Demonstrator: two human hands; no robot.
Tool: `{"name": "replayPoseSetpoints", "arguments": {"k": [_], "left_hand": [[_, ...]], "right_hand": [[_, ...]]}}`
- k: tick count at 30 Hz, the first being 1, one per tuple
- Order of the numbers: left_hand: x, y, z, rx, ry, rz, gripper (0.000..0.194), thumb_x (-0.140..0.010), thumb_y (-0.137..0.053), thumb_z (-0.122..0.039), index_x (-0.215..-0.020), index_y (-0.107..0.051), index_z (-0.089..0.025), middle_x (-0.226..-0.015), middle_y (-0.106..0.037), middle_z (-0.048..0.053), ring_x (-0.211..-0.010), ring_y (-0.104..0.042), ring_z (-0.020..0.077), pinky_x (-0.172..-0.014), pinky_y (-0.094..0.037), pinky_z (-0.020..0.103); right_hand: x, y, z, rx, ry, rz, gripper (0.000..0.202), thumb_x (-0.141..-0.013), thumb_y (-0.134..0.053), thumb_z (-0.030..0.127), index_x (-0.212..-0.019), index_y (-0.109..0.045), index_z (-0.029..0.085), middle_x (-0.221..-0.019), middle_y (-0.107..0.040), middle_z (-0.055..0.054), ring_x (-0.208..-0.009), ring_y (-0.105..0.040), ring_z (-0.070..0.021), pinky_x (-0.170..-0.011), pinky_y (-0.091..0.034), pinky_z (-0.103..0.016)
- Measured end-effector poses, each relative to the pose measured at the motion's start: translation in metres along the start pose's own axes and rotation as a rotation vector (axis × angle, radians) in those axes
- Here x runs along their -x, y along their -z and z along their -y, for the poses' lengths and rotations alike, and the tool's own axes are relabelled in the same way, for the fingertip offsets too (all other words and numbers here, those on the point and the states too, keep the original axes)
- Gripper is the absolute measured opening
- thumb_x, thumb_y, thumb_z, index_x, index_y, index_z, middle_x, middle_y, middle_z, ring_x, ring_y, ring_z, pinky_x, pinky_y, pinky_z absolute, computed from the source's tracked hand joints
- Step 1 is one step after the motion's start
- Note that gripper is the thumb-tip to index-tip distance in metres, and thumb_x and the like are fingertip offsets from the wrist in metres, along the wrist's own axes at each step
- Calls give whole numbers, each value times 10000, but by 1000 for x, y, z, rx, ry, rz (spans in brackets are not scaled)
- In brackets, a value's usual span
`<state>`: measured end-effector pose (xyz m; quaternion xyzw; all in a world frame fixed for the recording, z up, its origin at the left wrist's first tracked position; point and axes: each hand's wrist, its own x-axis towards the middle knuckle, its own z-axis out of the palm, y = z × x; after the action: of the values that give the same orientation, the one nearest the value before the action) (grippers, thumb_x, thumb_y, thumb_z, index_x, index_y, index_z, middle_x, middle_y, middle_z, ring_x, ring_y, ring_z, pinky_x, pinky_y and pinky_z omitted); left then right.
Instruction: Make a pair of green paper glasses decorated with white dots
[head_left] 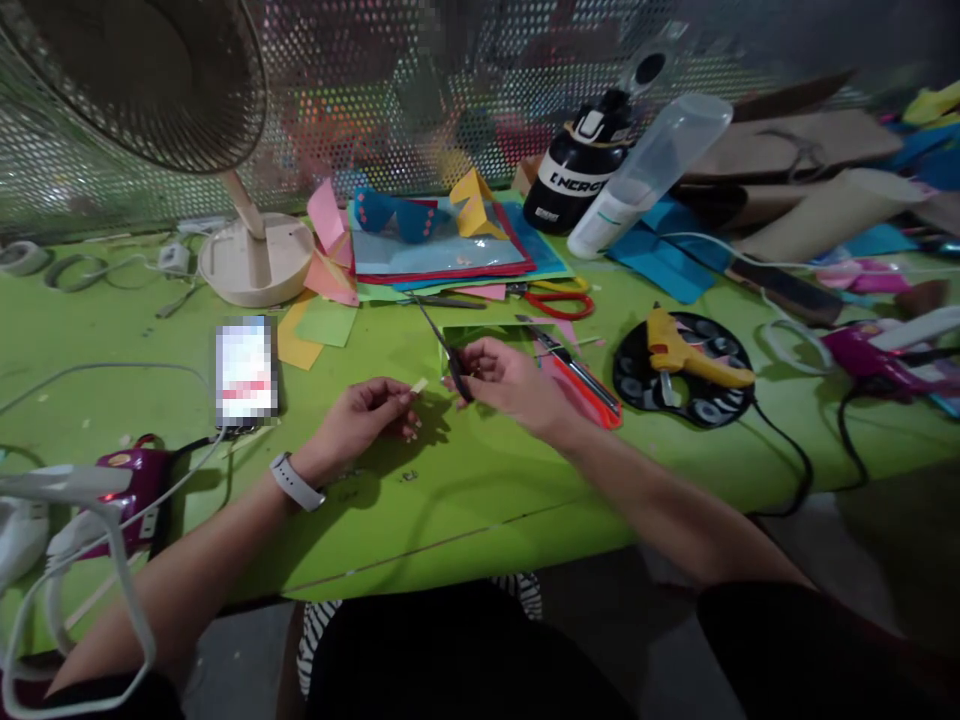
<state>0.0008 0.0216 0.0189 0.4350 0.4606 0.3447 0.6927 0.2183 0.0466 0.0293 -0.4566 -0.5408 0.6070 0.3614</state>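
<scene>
- Nearest, dark clothing fills the lower edge; the lap hides whatever lies under the table's front rim.
- The left hand (pixel 366 410), a pale watch (pixel 294 481) on its wrist, is curled nearly closed and pinches a small pale slip (pixel 418 385) between thumb and fingertips, just above the green table (pixel 480 500).
- The right hand (pixel 504 378) is closed round the handles of dark scissors (pixel 450 358); the blades point up and away, close to the slip but, as far as I can tell, not yet on it.
- Judging from this, cutting is in hand: a few tiny scraps (pixel 409 476) lie on the table below the hands, and the slip looks uncut at its free end. How many cuts are made or left cannot be told.
- At the left edge, a purple tool (pixel 131 480) and white cords are partly cut off.
- A phone (pixel 246 372) lies left of the hands, its screen blurred out.
- Just behind the right hand lie a dark green sheet (pixel 487 335) and a red-handled cutter (pixel 589 385), both partly covered by the hand.
- Right of that, a yellow glue gun (pixel 694 355) rests on a black disc (pixel 637 385).
- Further back lie red scissors (pixel 559 300), a stack of coloured paper (pixel 450 255), a fan (pixel 255 265), a black bottle (pixel 577 175) and a clear bottle (pixel 649 175) lying tilted.
- The far right is a blurred heap of card and paper; the mesh wall behind hides what is beyond it.
</scene>
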Motion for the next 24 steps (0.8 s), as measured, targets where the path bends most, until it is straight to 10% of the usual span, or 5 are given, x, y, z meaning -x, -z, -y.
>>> {"name": "replayPoseSetpoints", "arguments": {"k": [10, 24], "left_hand": [[1, -2, -4, 262, -21, -135, 219, -803, -752, -291, -846, -608, -133, -953, -730, 72, -901, -695, 168, -690, -573, 246], [-1, 4, -6, 370, 98, -74, 245, -874, -673, -173, -1116, -644, -149, -988, -748, 83, -887, -718, 173, -665, -597, 255]], "right_hand": [[5, 14, 6, 218, -360, 325, 434, -697, -778, 529, -823, -571, 168, -697, -645, 7, -469, -612, -99, -462, -510, -239], [9, 9, 9, 172, -418, 384, 431, -650, -809, 496, -795, -524, 207, -630, -562, 51, -486, -541, -89, -454, -479, -231]]}}
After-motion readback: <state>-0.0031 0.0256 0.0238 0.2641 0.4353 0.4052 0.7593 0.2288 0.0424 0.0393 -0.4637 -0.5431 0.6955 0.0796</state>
